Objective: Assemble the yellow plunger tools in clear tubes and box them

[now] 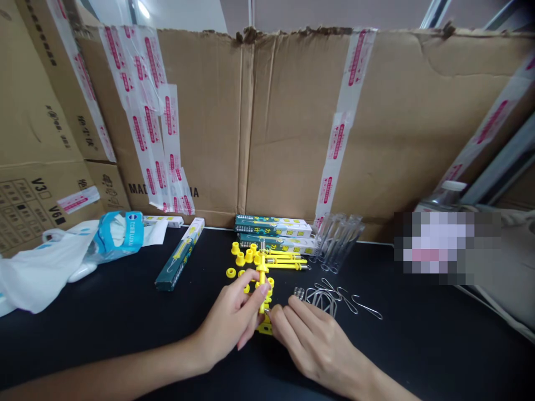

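Note:
My left hand [229, 312] pinches a yellow spring-scale rod [262, 273] between thumb and fingers, holding it upright with a metal piece at its top. At the rod's lower end, my right hand [315, 337] has its fingers closed. A tiny glint of metal shows by its fingertips, but what they grip is mostly hidden. Yellow flanged caps [240, 259] and a yellow ring [230, 273] lie just beyond my left hand. Behind them are several yellow rods with metal ends [288, 267]. More yellow parts [264, 328] sit partly hidden under my hands.
Wire hooks [366, 308] and small coiled springs [298, 292] lie right of centre. Clear tubes [340, 245] stand beside stacked narrow boxes [271, 227]. Another narrow box [180, 255] and a blue tissue pack [121, 234] are leftward. A cardboard wall [284, 128] closes the back.

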`<state>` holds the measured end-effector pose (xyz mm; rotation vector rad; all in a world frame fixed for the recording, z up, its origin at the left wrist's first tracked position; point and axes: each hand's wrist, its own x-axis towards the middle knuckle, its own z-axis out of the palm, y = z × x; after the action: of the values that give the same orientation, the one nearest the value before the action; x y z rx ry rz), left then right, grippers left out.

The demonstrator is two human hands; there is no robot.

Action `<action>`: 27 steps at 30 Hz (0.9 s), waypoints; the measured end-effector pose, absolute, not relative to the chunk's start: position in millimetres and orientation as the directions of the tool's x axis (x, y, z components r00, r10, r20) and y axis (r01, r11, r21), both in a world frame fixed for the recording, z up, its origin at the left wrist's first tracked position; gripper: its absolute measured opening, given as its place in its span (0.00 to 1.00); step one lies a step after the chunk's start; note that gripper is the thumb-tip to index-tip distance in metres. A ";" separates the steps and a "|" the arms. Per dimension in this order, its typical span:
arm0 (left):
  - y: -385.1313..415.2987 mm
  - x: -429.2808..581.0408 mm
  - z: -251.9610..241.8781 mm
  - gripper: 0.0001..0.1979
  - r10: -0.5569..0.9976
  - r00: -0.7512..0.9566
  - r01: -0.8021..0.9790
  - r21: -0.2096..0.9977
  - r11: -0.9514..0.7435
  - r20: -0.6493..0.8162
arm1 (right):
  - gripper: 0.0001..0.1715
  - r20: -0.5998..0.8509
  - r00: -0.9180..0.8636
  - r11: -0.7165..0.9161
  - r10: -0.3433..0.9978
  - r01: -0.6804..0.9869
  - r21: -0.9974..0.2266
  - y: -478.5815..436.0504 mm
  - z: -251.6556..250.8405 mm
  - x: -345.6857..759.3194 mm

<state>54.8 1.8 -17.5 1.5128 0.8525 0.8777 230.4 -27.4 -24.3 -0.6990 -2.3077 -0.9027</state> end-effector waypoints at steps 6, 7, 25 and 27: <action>-0.1 54.4 -21.1 0.21 0.876 0.474 0.066 0.989 -0.134 0.087 | 0.14 0.668 -0.715 0.673 0.205 0.599 0.435 -27.2 -25.0 233.4; -0.5 54.6 -21.0 0.21 0.879 0.469 0.070 0.988 -0.136 0.088 | 0.14 0.671 -0.713 0.672 0.204 0.600 0.434 -27.3 -25.1 233.8; 1.4 52.9 -22.0 0.23 0.851 0.525 -0.039 0.999 -0.018 0.036 | 0.14 0.654 -0.719 0.714 0.236 0.584 0.385 -26.3 -25.6 235.0; 1.2 52.1 -22.1 0.23 0.854 0.520 -0.062 0.998 0.011 0.023 | 0.15 0.653 -0.711 0.737 0.261 0.584 0.341 -25.0 -24.8 233.6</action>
<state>52.1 1.2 -22.1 1.3784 0.7530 0.8320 233.6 -25.0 -24.8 -0.6359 -2.3507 -0.7256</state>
